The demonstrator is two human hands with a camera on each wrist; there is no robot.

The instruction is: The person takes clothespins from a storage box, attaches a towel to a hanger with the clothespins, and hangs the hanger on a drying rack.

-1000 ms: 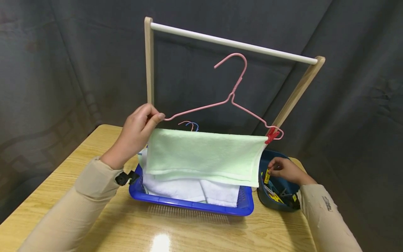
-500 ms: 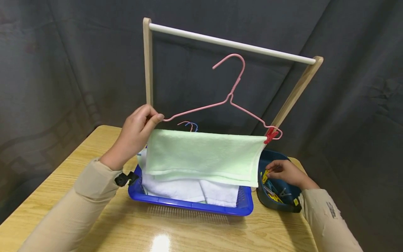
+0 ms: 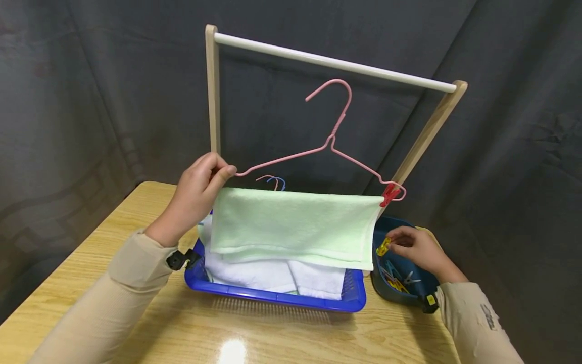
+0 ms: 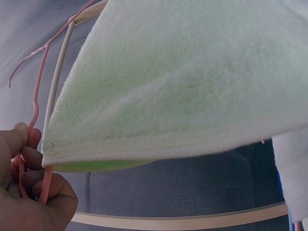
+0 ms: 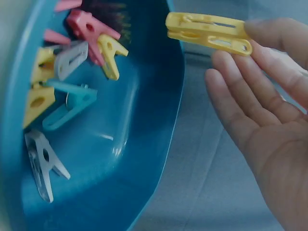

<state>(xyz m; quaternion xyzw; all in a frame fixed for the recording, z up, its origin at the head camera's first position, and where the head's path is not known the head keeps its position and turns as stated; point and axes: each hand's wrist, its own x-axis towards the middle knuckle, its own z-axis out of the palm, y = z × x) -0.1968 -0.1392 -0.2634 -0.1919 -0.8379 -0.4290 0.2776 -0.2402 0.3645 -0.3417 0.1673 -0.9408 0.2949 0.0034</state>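
My left hand (image 3: 200, 184) grips the left corner of a pink wire hanger (image 3: 291, 154). Folded over its lower bar hangs a pale green towel (image 3: 295, 227), and a red clothespin (image 3: 388, 195) clips the towel's right end to the bar. In the left wrist view the hanger wire passes between my curled fingers, beside the towel's edge. My right hand (image 3: 420, 250) pinches a yellow clothespin (image 5: 209, 33) by one end between thumb and fingertips. It is above the rim of a dark blue bin (image 5: 120, 183) holding several clothespins in red, yellow, teal and white.
A blue basket (image 3: 273, 294) with white towels (image 3: 268, 273) stands below the held towel. Two more hanger hooks (image 3: 276, 179) show behind it. A wooden rack with a white rail (image 3: 336, 63) rises at the back of the wooden table (image 3: 173, 328).
My right hand has risen slightly in the bin and drawn a little to the right, with the yellow clothespin turning in its fingers. The left hand and hanger stay nearly still.
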